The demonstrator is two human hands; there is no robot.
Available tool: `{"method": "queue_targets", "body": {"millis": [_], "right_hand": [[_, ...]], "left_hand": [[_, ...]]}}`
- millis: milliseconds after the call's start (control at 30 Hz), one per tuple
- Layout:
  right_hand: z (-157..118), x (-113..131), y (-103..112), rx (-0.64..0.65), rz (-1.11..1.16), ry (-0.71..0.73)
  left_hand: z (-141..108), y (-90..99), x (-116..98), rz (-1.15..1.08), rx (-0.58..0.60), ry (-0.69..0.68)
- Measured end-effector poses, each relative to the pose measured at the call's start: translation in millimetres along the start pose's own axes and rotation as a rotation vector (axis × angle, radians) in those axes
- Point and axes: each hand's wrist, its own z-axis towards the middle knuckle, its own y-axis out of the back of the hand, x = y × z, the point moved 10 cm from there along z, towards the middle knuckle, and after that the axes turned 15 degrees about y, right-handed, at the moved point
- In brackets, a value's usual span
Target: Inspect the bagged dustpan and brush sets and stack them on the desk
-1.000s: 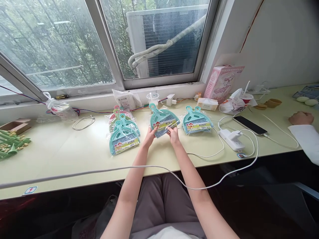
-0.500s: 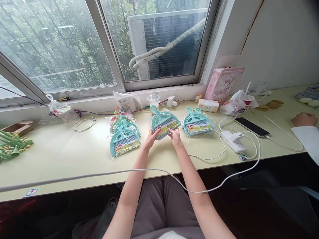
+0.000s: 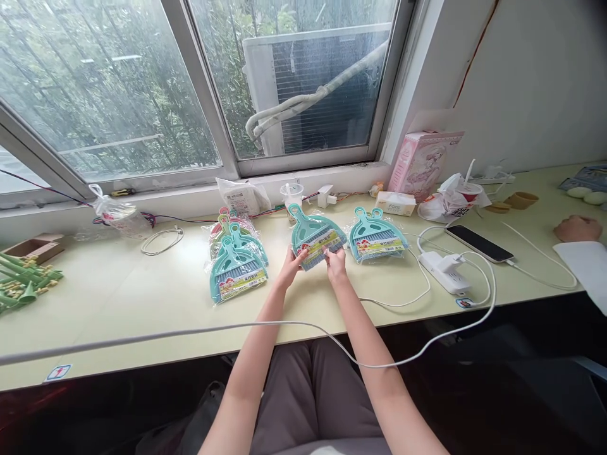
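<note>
Packaged dustpan sets (image 3: 239, 268) are grouped on the desk (image 3: 142, 309) at left; at center, a teal dustpan set (image 3: 317, 239) is gripped by the fingers of the left hand (image 3: 290, 268) and right hand (image 3: 336, 263)

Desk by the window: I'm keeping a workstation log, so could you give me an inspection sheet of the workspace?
Surface: pale desk; spills: nothing seen.
Things handled: middle teal dustpan-and-brush set in clear wrap; overlapping wrapped sets left, another wrapped set right.
Clutter: green pieces, phone, pink box, lidded cup.
Hands: left hand and right hand grip the middle set's lower part.
Cables: white cable passes across the forearms; power strip on the right.
Surroundings: window behind; another person's hand far right.
</note>
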Motion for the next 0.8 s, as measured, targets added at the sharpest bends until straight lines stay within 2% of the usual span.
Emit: {"method": "queue_targets", "body": {"millis": [200,333,433,500,600,800], "right_hand": [[3.9,-1.3,3.5,0.001,-0.005,0.0],[6.4,1.0,1.8,-0.017,0.0,0.039],[6.5,2.0,0.4,-0.021,0.013,0.059],[6.3,0.6,0.1,-0.014,0.029,0.048],[6.1,-3.5,2.1,-0.011,0.03,0.0],[3.5,-8.3,4.2,-0.018,0.03,-0.105]], "left_hand": [[-3.2,-4.1,3.6,0.007,-0.009,0.053],[-4.5,-9.3,4.8,-0.158,-0.007,0.047],[-5.1,-10.0,11.1,-0.265,-0.056,0.052],[-5.5,-12.3,15.0,-0.232,-0.064,0.061],[-4.9,-17.6,18.6,-0.165,-0.003,0.087],[-3.4,-14.4,14.2,-0.069,0.056,0.083]]}}
